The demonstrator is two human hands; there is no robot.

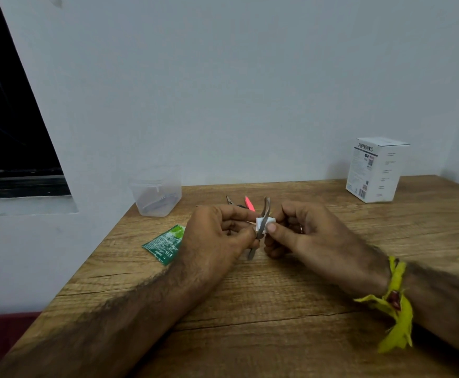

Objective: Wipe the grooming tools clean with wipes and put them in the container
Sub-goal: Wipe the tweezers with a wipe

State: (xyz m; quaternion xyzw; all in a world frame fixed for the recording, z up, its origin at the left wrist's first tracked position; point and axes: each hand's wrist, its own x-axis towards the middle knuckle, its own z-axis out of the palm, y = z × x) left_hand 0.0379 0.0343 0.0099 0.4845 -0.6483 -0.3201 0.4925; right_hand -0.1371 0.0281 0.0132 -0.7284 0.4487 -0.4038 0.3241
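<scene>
A wooden table (277,309) fills the lower part of the view; its left edge runs diagonally beside a pale wall, and its far edge meets the same wall. The widest bare stretch of wood is seen on the near side of the hands and to the right of them. A dark window opening (10,118) is cut off at the left border.

At the table's far right corner a white carton (375,170) is stood; the brand print near its top is blurred and cannot be read with certainty, and a barcode is seen low on its side. At the table's far left corner a clear plastic container (156,190) is placed, with thin metal tools dimly seen inside.

Above the table's middle the left hand (217,236) is curled around a metal grooming tool (262,219), whose lower part is hidden by the fingers. The right hand (299,230) pinches a small white wipe (265,223) against that tool. A yellow band (392,304) is worn on the right wrist.

On the table left of the hands a green sachet (165,244) is laid, its print too small to read. Behind the hands a pink tool (249,203) and a dark metal tool (229,199) are partly hidden.
</scene>
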